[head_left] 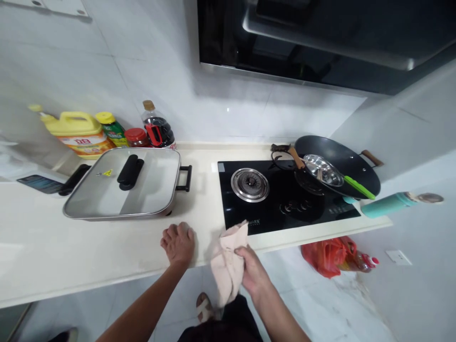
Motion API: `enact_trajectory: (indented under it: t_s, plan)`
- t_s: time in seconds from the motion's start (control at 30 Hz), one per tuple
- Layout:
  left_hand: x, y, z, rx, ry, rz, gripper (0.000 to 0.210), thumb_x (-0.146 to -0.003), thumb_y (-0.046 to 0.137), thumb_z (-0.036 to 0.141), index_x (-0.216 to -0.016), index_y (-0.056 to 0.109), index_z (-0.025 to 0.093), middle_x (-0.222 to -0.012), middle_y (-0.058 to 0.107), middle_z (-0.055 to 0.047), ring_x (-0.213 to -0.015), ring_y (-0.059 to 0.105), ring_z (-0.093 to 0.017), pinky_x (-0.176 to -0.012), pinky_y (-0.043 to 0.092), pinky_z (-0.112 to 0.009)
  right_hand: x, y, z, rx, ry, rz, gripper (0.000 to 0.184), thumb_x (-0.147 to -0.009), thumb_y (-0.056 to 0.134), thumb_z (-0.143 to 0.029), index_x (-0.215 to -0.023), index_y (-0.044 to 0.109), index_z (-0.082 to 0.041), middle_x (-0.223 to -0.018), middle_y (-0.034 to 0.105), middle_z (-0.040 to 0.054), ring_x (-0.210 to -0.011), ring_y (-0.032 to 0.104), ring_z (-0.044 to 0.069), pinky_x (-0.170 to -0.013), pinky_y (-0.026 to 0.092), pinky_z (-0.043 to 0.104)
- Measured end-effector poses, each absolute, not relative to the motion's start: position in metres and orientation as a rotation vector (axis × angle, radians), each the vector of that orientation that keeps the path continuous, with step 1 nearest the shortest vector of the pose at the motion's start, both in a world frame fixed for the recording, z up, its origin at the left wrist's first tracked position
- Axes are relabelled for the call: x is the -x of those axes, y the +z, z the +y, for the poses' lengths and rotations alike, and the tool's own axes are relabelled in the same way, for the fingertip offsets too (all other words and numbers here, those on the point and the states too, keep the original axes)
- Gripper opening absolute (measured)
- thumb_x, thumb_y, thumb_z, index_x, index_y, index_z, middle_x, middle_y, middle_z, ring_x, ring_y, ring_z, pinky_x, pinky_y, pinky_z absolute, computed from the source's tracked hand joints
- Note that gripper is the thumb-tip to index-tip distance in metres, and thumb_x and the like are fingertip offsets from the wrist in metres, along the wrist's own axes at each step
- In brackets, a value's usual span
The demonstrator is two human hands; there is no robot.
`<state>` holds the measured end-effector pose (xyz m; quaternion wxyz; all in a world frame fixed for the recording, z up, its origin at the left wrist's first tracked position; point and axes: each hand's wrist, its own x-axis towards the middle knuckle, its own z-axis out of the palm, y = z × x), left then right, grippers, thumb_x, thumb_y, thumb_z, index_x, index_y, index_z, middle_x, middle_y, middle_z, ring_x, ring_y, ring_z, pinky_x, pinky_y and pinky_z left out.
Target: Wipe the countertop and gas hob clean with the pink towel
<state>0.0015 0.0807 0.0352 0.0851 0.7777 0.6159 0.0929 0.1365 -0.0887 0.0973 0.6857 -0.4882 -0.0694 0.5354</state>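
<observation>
counter (107, 256) | on it: lidded electric pan (124, 183), 4 bottles, 1 jar (137, 137), phone (41, 184), teal flask (386, 205), hob (281, 197)

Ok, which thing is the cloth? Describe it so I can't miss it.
Start at the black cooktop set in the counter. At its front left corner, the right hand grips the cloth: pale pink and crumpled, the only soft thing there, hanging over the counter's edge.

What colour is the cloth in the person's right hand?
Pale pink-beige cloth, gripped by the right hand; head view.
</observation>
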Motion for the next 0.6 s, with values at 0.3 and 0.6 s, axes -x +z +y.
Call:
enact_trajectory:
  t_s: [0.3,0.6]
  plan:
    - [-0.001,0.031,0.082,-2.326,0.258,1.883,0.044,-0.101,0.041,0.042,-0.132,0.06,0.017,-0.143,0.048,-0.017,-0.136,0.036,-0.038,-0.111,0.032,-0.054,-0.337,0.096,-0.12,1.911,0.329,-0.18,0.079,-0.066,0.055,-0.042,-0.138,0.053,-0.011,-0.138,0.058,0.0228,-0.126,0.057,0.036,-0.107,0.046,0.054]
    - [-0.001,0.029,0.083,-2.315,0.211,1.916,0.047,-0.102,0.036,0.042,-0.135,0.059,0.017,-0.145,0.047,-0.018,-0.138,0.035,-0.037,-0.113,0.03,-0.055,-0.311,0.037,-0.089,2.614,0.181,-1.0,0.065,-0.097,0.043,-0.058,-0.152,0.051,-0.026,-0.168,0.028,0.0145,-0.155,0.018,0.044,-0.12,0.02,0.066]
